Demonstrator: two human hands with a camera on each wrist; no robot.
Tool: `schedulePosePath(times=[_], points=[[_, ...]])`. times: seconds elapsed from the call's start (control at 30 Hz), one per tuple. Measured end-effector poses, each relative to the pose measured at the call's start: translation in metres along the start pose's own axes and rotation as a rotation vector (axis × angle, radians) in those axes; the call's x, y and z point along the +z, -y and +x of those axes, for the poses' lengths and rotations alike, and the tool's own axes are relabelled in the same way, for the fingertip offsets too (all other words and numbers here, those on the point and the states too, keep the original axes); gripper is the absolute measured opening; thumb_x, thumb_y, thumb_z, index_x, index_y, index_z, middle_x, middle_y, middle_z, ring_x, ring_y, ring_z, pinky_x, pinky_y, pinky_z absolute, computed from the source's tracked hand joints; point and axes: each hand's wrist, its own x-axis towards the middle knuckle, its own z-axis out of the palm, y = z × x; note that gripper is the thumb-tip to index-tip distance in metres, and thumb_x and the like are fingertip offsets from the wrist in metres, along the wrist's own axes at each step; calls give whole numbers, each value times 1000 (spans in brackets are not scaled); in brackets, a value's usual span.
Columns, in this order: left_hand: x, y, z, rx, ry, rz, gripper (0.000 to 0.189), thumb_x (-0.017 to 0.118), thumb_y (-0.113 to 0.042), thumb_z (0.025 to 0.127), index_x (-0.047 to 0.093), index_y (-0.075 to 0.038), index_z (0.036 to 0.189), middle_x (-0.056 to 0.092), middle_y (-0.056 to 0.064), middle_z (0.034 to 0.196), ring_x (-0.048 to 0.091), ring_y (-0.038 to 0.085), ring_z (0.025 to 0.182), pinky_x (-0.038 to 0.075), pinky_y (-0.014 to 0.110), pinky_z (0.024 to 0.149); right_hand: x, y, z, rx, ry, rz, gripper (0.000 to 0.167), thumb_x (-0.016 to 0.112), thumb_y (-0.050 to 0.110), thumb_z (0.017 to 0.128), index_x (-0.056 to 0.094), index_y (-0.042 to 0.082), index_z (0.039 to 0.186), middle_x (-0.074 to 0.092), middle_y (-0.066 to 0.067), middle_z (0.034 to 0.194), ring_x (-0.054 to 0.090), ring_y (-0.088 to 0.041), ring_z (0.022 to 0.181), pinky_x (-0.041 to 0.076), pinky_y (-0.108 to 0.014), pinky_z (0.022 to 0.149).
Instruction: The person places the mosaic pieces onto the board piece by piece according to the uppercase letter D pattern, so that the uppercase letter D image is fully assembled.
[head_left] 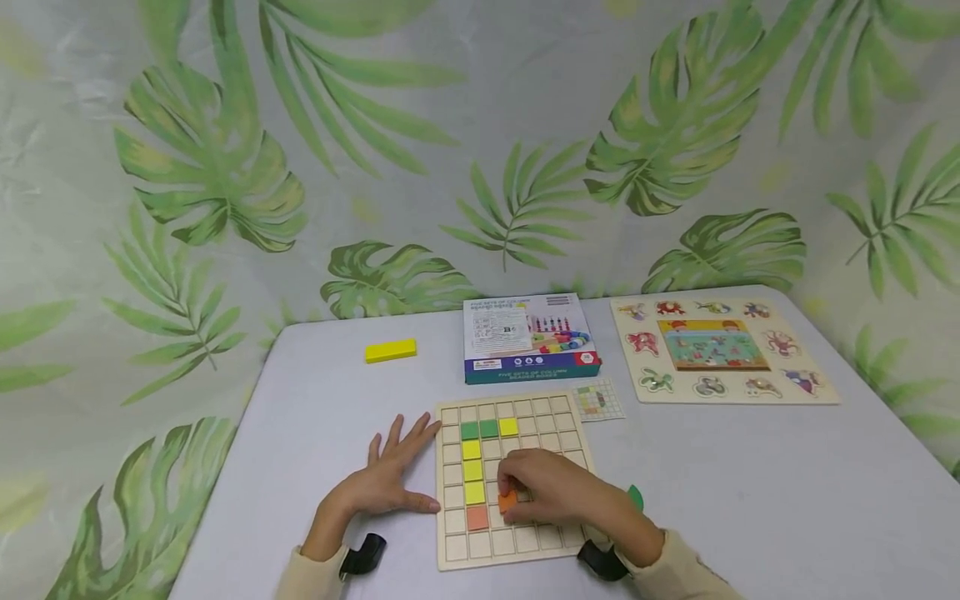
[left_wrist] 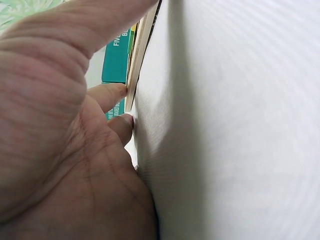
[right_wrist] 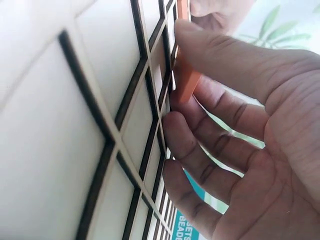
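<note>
A wooden grid board point(head_left: 456, 550) lies flat on the table. My right hand point(head_left: 551, 487) pinches an orange square tile point(head_left: 507, 501) between thumb and fingers over the board's lower middle. From the right wrist view, the tile point(right_wrist: 187, 82) stands tilted against the grid, its lower side hidden by the fingers. With fingers spread, my left hand point(head_left: 384, 481) touches the board's left edge at thumb and fingertip. Green tiles point(head_left: 469, 430) and a yellow tile point(head_left: 508, 427) form a row in the grid. Below them run several yellow tiles point(head_left: 472, 470), then a salmon tile point(head_left: 477, 518).
Behind the board sits a bead set box point(head_left: 525, 372). A small pattern card point(head_left: 611, 404) lies by the board's top right corner. Farther right is a sea animal puzzle board point(head_left: 645, 333). A yellow block point(head_left: 391, 350) lies at the back left.
</note>
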Motion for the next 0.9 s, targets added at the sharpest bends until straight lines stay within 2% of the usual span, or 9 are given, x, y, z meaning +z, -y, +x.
schedulePosePath(times=[0.33, 0.67, 0.9], points=[[1, 3, 0, 12, -5, -1, 116, 90, -42, 69, 23, -20, 161, 7, 9, 170, -18, 43, 152, -18, 68, 114, 2, 6, 0, 3, -19, -81, 25, 83, 33, 81, 62, 21, 87, 54, 12, 82, 44, -3, 73, 39, -20, 66], [1, 2, 0, 12, -5, -18, 117, 90, -42, 68, 23, -19, 161, 7, 9, 170, -18, 41, 153, -19, 67, 114, -3, 6, -4, -1, 13, -51, 18, 83, 19, 81, 67, 19, 90, 56, 12, 83, 44, -2, 73, 42, -18, 68], [1, 1, 0, 7, -1, -16, 116, 89, -43, 69, 23, -18, 161, 7, 9, 170, -18, 42, 153, -18, 67, 115, -2, 7, -2, -31, -3, -55, 13, 79, 19, 84, 67, 19, 88, 56, 11, 81, 44, -1, 71, 41, -17, 65]])
